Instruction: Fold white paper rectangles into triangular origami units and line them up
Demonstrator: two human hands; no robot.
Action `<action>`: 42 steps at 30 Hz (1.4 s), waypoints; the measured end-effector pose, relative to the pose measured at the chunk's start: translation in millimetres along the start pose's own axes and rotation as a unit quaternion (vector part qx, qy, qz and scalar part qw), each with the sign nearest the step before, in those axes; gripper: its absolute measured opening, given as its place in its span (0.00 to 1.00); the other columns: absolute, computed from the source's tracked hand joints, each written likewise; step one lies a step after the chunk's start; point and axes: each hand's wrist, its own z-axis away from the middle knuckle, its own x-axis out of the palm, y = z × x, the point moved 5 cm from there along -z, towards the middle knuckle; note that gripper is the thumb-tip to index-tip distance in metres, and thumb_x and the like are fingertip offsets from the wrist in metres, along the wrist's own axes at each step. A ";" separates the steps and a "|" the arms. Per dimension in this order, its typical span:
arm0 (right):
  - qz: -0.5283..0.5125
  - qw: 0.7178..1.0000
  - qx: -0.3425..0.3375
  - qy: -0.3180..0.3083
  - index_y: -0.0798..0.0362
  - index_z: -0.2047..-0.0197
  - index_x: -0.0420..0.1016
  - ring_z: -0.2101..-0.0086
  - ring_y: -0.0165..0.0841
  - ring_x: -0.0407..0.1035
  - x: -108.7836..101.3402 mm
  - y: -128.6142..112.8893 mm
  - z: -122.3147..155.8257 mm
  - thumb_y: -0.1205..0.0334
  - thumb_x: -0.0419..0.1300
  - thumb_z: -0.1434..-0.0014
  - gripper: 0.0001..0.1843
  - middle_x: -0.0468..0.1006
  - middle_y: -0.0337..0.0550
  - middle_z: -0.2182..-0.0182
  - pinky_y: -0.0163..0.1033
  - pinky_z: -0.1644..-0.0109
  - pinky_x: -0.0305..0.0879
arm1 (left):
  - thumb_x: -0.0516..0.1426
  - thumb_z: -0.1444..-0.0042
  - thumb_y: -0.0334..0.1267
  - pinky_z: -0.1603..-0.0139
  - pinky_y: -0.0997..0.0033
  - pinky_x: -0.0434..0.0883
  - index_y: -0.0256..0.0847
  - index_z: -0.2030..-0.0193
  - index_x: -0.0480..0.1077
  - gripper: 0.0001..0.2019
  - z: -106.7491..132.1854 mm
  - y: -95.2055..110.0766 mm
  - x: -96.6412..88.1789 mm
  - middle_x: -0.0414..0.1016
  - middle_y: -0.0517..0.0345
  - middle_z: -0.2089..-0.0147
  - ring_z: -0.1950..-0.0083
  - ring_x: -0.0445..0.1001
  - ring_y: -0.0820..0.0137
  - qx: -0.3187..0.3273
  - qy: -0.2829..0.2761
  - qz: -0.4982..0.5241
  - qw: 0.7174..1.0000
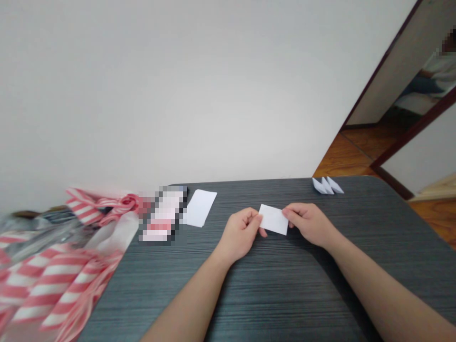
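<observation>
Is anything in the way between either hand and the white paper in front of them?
Nothing visible. The left hand and right hand each pinch the paper directly, at opposite ends. The stack and folded pieces lie off to either side.

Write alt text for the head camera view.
A person's left hand and right hand hold a small white paper rectangle by its ends over a dark, streaked table. White paper sheets lie to the left; pointed, folded white paper pieces lie right.
</observation>
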 end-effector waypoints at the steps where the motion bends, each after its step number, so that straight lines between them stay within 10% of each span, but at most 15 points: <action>1: -0.003 1.000 0.002 -0.001 0.53 0.78 0.68 0.76 0.30 0.65 -0.1 0.5 -0.1 0.58 0.53 0.35 0.20 0.71 0.36 0.80 0.35 0.69 0.57 | 0.53 0.37 0.44 0.76 0.76 0.57 0.37 0.72 0.71 0.16 -0.1 -1.2 -0.2 0.69 0.63 0.81 0.80 0.59 0.76 -0.001 0.001 0.002 1.000; 35: -0.062 0.997 0.018 -0.041 0.53 0.77 0.66 0.77 0.29 0.60 4.5 4.1 5.6 0.56 0.54 0.36 0.19 0.67 0.35 0.81 0.34 0.71 0.57 | 0.54 0.38 0.47 0.78 0.77 0.55 0.37 0.73 0.69 0.17 -1.3 -5.8 0.3 0.71 0.60 0.80 0.81 0.58 0.78 -0.009 -0.013 0.087 0.996; 42: -0.080 0.986 0.002 -0.146 0.53 0.77 0.61 0.77 0.27 0.54 14.4 0.3 10.3 0.58 0.55 0.38 0.17 0.60 0.32 0.80 0.33 0.73 0.51 | 0.57 0.40 0.45 0.77 0.77 0.56 0.37 0.67 0.72 0.13 -2.3 0.2 1.1 0.65 0.64 0.78 0.78 0.60 0.76 0.020 -0.023 0.063 0.998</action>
